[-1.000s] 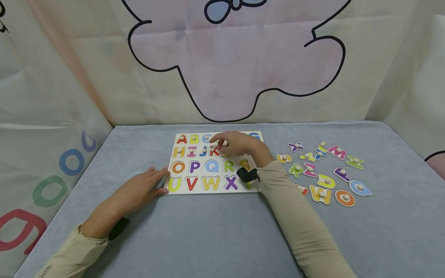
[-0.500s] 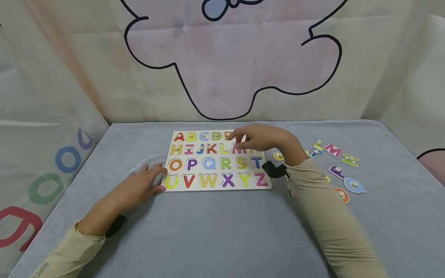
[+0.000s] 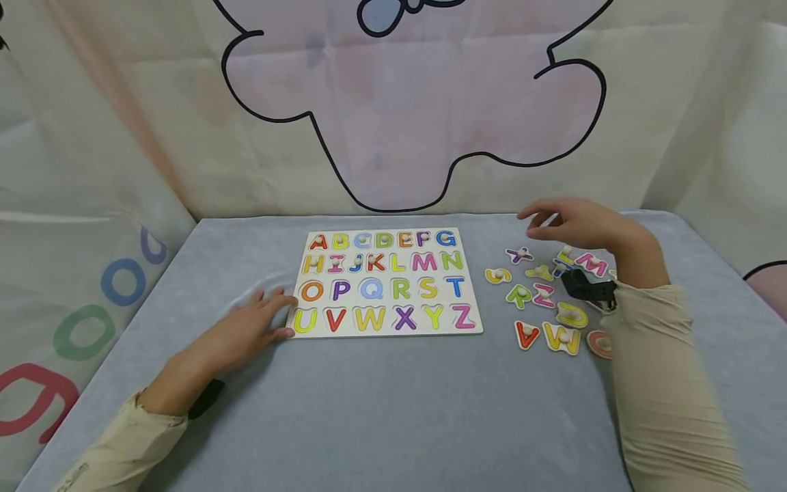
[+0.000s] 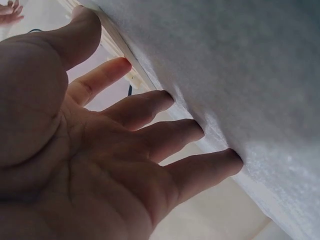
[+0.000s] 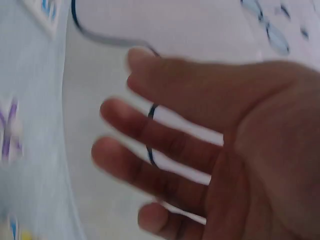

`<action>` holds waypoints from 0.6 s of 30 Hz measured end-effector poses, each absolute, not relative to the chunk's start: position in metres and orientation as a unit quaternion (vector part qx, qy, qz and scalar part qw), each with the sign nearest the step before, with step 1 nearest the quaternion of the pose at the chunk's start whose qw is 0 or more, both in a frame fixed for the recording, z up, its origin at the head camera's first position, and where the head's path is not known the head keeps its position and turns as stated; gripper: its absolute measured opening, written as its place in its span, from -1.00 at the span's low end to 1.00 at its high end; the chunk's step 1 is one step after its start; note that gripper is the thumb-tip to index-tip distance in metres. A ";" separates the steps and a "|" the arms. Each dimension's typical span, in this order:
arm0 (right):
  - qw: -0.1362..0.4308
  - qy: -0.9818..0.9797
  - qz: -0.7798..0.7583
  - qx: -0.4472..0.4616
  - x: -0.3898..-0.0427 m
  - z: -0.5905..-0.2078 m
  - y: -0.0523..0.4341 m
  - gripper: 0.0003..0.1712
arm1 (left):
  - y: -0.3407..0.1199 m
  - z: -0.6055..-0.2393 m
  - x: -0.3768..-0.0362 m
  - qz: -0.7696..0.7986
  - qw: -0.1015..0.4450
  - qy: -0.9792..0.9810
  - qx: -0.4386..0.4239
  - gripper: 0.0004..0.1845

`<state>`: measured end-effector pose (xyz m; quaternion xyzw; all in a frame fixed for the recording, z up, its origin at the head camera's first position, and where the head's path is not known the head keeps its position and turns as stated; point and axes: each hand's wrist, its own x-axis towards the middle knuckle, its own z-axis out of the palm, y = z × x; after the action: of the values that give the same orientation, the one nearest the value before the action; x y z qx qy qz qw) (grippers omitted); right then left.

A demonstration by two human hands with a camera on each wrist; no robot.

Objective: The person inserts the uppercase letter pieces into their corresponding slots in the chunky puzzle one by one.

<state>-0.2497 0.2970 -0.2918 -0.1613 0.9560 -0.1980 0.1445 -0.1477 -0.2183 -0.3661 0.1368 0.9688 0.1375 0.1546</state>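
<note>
A flat wooden alphabet board (image 3: 384, 281) lies on the grey, felt-like cloth of the bench (image 3: 381, 410), toward the far edge and a little left of the middle, its white face cut with four rows of bright letter shapes from A to Z; small round pale knobs show on the H and I in the second row. The left hand (image 3: 246, 328) lies palm down on the cloth at the board's near left corner, fingers (image 4: 200, 132) straight and slightly spread, their tips against the soft fabric and the thumb touching the board's thin wooden edge beside the yellow U; it holds nothing. The right hand (image 3: 584, 222) hovers above the bench near the far right side, over a scatter of loose letter pieces (image 3: 544, 297), its fingers (image 5: 130, 165) apart and loosely extended, gripping nothing; the wrist view is blurred but shows the palm bare and the fingers separated. The loose pieces are flat cut-out letters with coloured faces, pale rims and small round knobs, lying well apart from the board's right edge: a purple X (image 3: 520, 255) nearest the far edge, a green R (image 3: 519, 294), a pink Z-like piece (image 3: 544, 296), a red V (image 3: 527, 334) and a yellow W (image 3: 562, 339) nearest the front. Both forearms wear smooth beige sleeves, each with a dark strap at the wrist. Behind the bench hangs a creased pale cloth backdrop (image 3: 406, 116) printed with a bold black cartoon outline.
</note>
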 end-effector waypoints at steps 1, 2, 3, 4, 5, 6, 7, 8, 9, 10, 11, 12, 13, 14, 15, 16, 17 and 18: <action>0.142 0.958 -0.197 -0.150 -0.251 -0.294 0.307 -0.54 | -0.219 -0.366 -0.148 0.139 0.151 0.969 0.141 -0.39; 0.142 0.961 -0.194 -0.139 -0.252 -0.296 0.317 -0.56 | -0.219 -0.366 -0.148 0.140 0.147 0.969 0.144 -0.40; 0.143 0.963 -0.189 -0.128 -0.253 -0.299 0.326 -0.56 | -0.219 -0.366 -0.148 0.140 0.145 0.968 0.148 -0.40; 0.147 0.964 -0.187 -0.115 -0.254 -0.303 0.334 -0.57 | -0.220 -0.366 -0.148 0.140 0.140 0.968 0.153 -0.41; 0.152 0.966 -0.184 -0.100 -0.254 -0.306 0.342 -0.58 | -0.220 -0.366 -0.148 0.139 0.136 0.968 0.157 -0.42; 0.158 0.967 -0.181 -0.080 -0.254 -0.309 0.348 -0.59 | -0.220 -0.367 -0.148 0.139 0.132 0.968 0.160 -0.42; 0.165 0.968 -0.180 -0.059 -0.254 -0.312 0.353 -0.59 | -0.220 -0.367 -0.148 0.139 0.128 0.969 0.162 -0.42; 0.171 0.968 -0.180 -0.040 -0.255 -0.315 0.357 -0.58 | -0.220 -0.367 -0.148 0.139 0.127 0.969 0.162 -0.42; 0.176 0.967 -0.181 -0.024 -0.255 -0.317 0.360 -0.57 | -0.220 -0.367 -0.148 0.139 0.125 0.969 0.163 -0.42; 0.180 0.966 -0.184 -0.009 -0.255 -0.319 0.362 -0.56 | -0.220 -0.367 -0.149 0.139 0.124 0.969 0.163 -0.41; 0.181 0.966 -0.186 0.002 -0.256 -0.321 0.363 -0.55 | -0.220 -0.367 -0.149 0.140 0.124 0.969 0.161 -0.41; 0.183 0.965 -0.190 0.010 -0.256 -0.322 0.363 -0.53 | -0.220 -0.366 -0.149 0.140 0.124 0.969 0.159 -0.40; 0.187 0.963 -0.193 0.014 -0.257 -0.324 0.364 -0.52 | -0.220 -0.366 -0.149 0.140 0.123 0.969 0.160 -0.40; 0.191 0.962 -0.196 0.015 -0.257 -0.325 0.364 -0.51 | -0.220 -0.367 -0.149 0.139 0.122 0.969 0.161 -0.40; 0.196 0.960 -0.198 0.014 -0.258 -0.327 0.364 -0.51 | -0.220 -0.367 -0.149 0.139 0.120 0.969 0.162 -0.40; 0.201 0.959 -0.201 0.013 -0.258 -0.329 0.364 -0.52 | -0.220 -0.367 -0.149 0.139 0.118 0.969 0.164 -0.40; 0.206 0.957 -0.203 0.010 -0.259 -0.331 0.365 -0.52 | -0.220 -0.368 -0.149 0.139 0.117 0.969 0.166 -0.40; 0.212 0.955 -0.207 0.009 -0.260 -0.333 0.365 -0.53 | -0.221 -0.368 -0.148 0.139 0.116 0.969 0.168 -0.41</action>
<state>-0.2599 0.3653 -0.3333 0.0089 0.9551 -0.2070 0.2118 -0.1484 -0.2207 -0.3684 0.1678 0.9690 0.1395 0.1159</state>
